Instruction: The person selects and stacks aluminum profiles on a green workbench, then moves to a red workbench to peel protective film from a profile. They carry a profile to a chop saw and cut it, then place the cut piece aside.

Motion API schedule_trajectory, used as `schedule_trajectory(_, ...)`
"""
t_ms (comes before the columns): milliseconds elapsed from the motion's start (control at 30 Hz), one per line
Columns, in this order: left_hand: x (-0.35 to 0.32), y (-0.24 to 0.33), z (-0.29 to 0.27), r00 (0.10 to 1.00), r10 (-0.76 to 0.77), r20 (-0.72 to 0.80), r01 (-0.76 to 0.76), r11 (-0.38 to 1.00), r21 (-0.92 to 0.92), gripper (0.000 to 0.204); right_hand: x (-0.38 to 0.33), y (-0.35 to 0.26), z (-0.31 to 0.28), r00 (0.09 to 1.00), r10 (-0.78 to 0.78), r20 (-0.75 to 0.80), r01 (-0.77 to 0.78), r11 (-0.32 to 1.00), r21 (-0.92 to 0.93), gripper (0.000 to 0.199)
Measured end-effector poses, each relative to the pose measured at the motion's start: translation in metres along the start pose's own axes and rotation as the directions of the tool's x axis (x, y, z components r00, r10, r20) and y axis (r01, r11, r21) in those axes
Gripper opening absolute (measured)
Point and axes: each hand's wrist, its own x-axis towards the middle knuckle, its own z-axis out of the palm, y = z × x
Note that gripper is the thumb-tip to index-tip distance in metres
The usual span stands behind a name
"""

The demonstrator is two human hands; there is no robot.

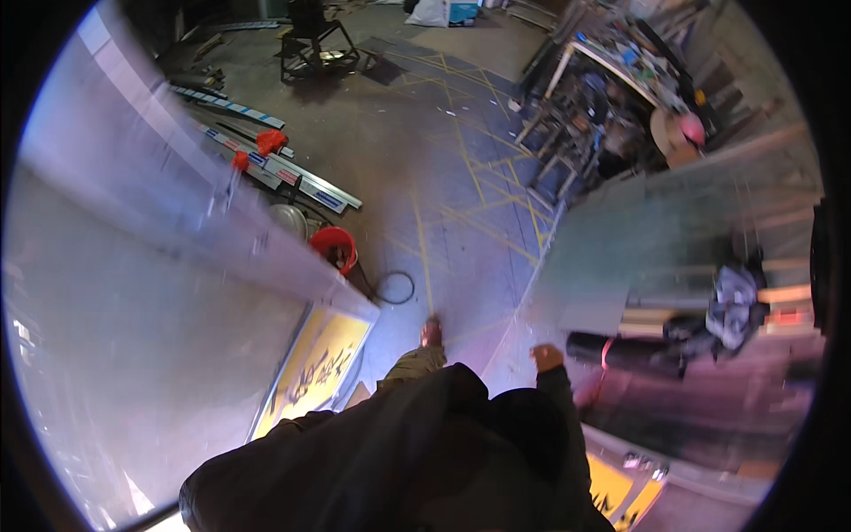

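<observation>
My right hand (547, 356) hangs at my side, out of a dark jacket sleeve. Its fingers are curled closed and nothing shows in it. It is beside the edge of a grey panel (612, 257) on my right and close to a black roll (620, 351). My left hand is out of sight behind my dark jacket (399, 461). One foot (432, 332) in a brown shoe is stepped forward on the concrete floor. The picture is blurred by motion.
A big grey sheet (133, 293) fills the left, with a yellow sign panel (315, 368) below it. Ahead are a red bucket (335, 246), a looped cable (394, 287), metal rails with red clamps (266, 160), a black chair (315, 40) and a cluttered workbench (612, 62). Yellow lines (479, 186) mark the floor.
</observation>
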Motion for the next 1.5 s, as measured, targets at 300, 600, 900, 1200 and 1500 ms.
schedule_trajectory(300,0.102,0.220,-0.280,0.927,0.024,-0.374,-0.124,0.961,-0.246,0.060,0.195,0.060,0.061,0.597,0.332,0.730,-0.609,0.780,0.144,0.017)
schedule_trajectory(600,0.216,0.300,-0.379,0.935,-0.221,-0.278,0.079,0.892,-0.446,0.060,0.629,0.124,0.074,0.658,0.196,0.727,-0.276,0.961,-0.010,0.022)
schedule_trajectory(900,0.242,0.348,-0.413,0.889,-0.449,0.089,0.390,0.642,-0.660,0.059,1.210,-0.098,0.007,0.945,-0.038,0.326,-0.121,0.883,0.453,0.045)
schedule_trajectory(1200,0.452,0.321,-0.740,0.864,-0.482,-0.148,0.257,0.675,-0.692,0.059,1.356,-0.148,0.139,0.605,-0.586,0.540,0.694,0.720,0.004,0.037)
schedule_trajectory(1500,0.573,0.241,-1.168,0.689,-0.600,-0.407,0.170,0.680,-0.714,0.055,1.546,-0.312,0.222,0.526,-0.092,0.845,0.038,0.996,0.085,0.030)
